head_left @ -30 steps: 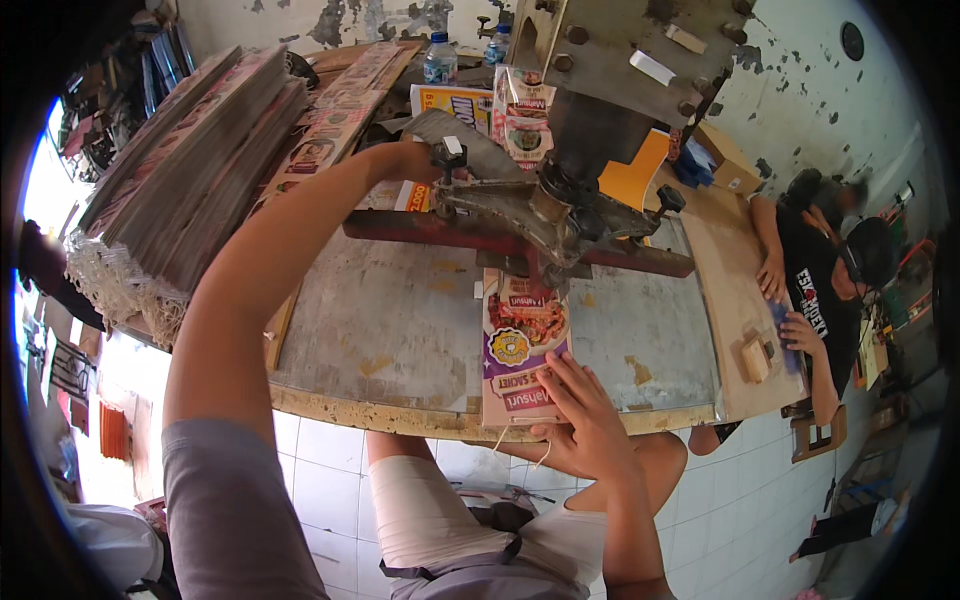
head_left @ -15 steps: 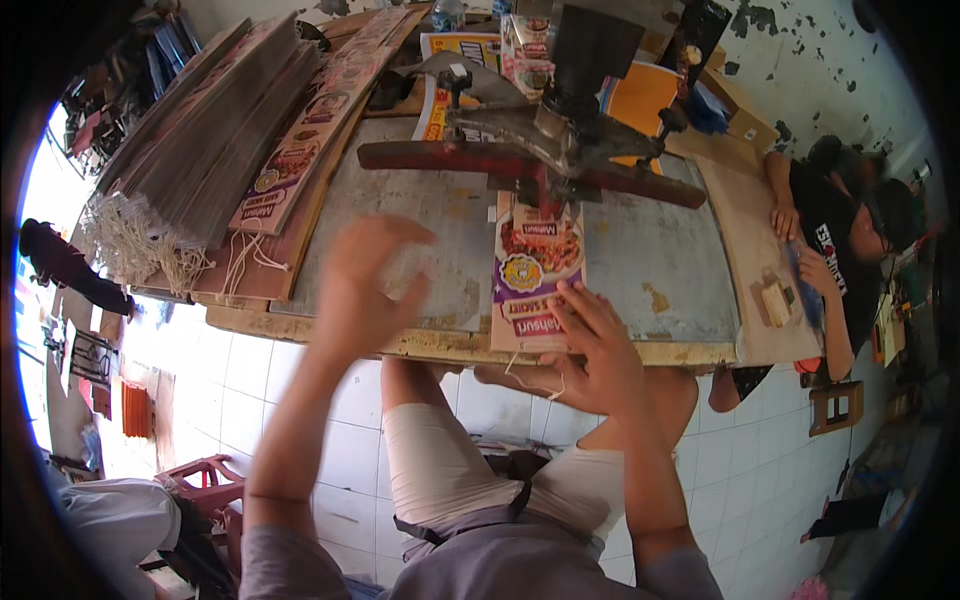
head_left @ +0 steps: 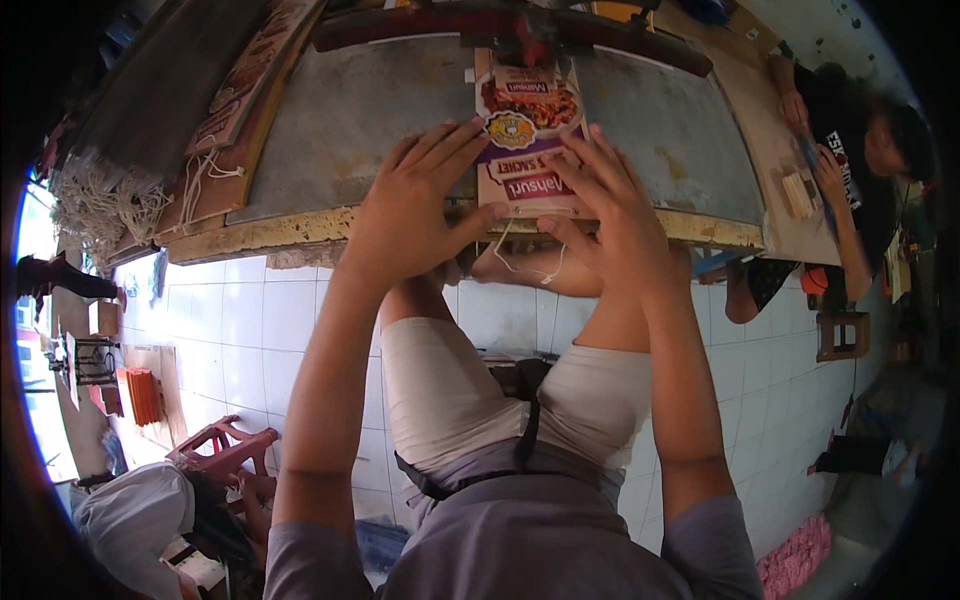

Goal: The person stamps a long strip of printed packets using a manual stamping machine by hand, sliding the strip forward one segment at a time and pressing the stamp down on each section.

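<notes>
A long printed card strip (head_left: 512, 162) with a food picture and purple and red bands lies on the grey metal work plate (head_left: 330, 130). A white string (head_left: 520, 262) hangs from its near end over the table edge. My left hand (head_left: 418, 205) rests at the strip's left side, fingers stretched and thumb at the near left corner. On the other side, my right hand (head_left: 615, 215) lies flat with its fingers over the right edge. Neither hand is closed round the strip. The strip's far end runs under the red metal bar (head_left: 400, 28) of a press.
At the left lies a stack of plastic-covered strips (head_left: 130, 90) with bunched white strings (head_left: 110, 205), beside another printed strip (head_left: 245, 75). A person (head_left: 860, 150) works at the right with a small wooden block (head_left: 798, 195) nearby. The wooden table edge (head_left: 300, 232) is in front of me.
My left hand has come down from above the plate to the strip's left side. My right hand stays at its right edge. The view has tilted down, so the press sits higher in it.
</notes>
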`<act>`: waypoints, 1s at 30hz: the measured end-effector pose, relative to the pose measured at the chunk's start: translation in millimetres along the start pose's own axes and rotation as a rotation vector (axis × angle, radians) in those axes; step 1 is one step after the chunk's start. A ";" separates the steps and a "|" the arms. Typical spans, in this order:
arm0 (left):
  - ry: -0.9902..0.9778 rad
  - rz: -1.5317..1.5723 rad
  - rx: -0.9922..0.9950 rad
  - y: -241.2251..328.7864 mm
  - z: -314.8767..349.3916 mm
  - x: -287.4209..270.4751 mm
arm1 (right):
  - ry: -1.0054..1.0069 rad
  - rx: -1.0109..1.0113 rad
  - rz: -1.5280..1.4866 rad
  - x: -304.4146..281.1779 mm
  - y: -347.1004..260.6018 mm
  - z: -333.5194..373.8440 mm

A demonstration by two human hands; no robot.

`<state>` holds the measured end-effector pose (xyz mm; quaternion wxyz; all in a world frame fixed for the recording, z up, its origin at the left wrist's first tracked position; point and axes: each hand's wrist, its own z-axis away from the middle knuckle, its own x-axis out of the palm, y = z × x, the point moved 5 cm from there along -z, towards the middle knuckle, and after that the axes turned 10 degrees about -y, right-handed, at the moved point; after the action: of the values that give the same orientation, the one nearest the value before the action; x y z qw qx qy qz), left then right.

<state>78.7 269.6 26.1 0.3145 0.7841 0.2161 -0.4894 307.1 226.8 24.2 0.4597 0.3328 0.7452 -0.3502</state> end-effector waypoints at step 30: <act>0.017 -0.009 0.008 -2.3 -0.2 0.0 | -0.038 0.019 -0.028 1.7 1.5 2.0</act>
<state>77.3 271.4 25.6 0.3074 0.7885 0.2200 -0.4851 308.6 226.2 21.7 0.4658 0.3201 0.7375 -0.3698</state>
